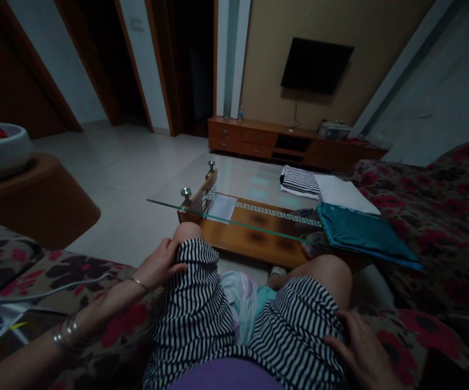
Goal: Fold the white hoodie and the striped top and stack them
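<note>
My left hand (163, 264) rests on the left leg of the striped shorts (196, 287) near the knee, fingers apart and holding nothing. On the other thigh lies my right hand (362, 346), its thumb spread from the fingers, also with nothing in it. Between my legs hangs a pale pastel cloth (240, 292) with a mint-green part. In front of my knees is a glass-topped coffee table (254, 229). On its right side lie a folded black-and-white striped garment (300, 181), a folded white cloth (346, 194) and a folded teal cloth (364, 230).
A paper sheet (222, 208) shows on the table's lower wooden shelf. Floral sofa seats surround me. A white bowl (2, 154) stands on a brown side table (51, 195) at left. A TV cabinet (254, 138) runs along the far wall beneath a television (316, 66).
</note>
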Tool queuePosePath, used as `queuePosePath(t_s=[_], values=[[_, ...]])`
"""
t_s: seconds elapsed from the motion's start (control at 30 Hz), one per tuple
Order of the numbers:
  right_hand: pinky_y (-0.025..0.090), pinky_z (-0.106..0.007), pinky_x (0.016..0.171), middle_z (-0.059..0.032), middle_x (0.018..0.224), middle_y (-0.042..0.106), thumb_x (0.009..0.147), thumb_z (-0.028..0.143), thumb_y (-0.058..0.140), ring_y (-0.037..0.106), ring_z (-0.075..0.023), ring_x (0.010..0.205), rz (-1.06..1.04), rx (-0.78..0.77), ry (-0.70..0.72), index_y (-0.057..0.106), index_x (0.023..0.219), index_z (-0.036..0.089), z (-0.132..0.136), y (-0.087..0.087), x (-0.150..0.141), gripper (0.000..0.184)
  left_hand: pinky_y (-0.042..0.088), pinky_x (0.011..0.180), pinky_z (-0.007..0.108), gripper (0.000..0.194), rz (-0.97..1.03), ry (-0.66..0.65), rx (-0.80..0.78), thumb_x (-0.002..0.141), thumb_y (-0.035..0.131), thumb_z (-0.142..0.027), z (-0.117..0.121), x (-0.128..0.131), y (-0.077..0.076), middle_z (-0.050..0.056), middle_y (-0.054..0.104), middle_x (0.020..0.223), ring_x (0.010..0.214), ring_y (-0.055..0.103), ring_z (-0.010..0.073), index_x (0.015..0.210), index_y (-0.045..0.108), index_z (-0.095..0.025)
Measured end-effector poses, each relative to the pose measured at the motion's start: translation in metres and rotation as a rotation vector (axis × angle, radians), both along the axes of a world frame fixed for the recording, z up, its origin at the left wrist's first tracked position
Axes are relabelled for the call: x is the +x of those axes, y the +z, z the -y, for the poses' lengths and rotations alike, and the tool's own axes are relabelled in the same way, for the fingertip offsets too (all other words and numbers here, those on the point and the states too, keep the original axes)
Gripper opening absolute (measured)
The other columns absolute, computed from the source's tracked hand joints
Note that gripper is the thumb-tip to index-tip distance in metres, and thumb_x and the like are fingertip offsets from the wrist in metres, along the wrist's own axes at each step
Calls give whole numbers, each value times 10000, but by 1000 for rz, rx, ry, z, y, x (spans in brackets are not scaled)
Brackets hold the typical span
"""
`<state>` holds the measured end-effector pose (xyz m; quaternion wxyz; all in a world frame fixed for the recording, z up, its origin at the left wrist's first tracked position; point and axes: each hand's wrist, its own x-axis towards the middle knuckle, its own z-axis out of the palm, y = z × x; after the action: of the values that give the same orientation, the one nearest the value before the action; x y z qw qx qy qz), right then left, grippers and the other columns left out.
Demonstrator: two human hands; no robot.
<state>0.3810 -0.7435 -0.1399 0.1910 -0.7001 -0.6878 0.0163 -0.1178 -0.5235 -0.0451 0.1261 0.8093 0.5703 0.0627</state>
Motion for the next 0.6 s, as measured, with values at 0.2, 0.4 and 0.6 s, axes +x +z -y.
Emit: queuePosePath(t_s=[0.2,0.4,0.6], values=[[446,-309,715,-40,880,649,644,72,512,608,-213,792,180,-35,305,557,902,235,10,-6,-31,309,438,900,406,320,-224,-251,-151,718,547,-115,50,23,-6,95,655,1060,1004,608,276,1028,574,-191],[420,-291,695,-69,857,636,744,212,471,587,-216,791,-12,8,68,535,914,200,-89,45,18,182,439,859,356,258,-143,-141,80,777,475,-154,-20,36,4,98,671,1033,992,607,260,1020,555,-186],[440,-282,687,-44,758,617,636,346,528,593,-212,755,-467,142,-488,531,804,188,-209,51,92,230,441,775,288,279,-3,221,123,832,447,-271,-156,52,2,95,663,1013,948,620,245,1086,516,-179]])
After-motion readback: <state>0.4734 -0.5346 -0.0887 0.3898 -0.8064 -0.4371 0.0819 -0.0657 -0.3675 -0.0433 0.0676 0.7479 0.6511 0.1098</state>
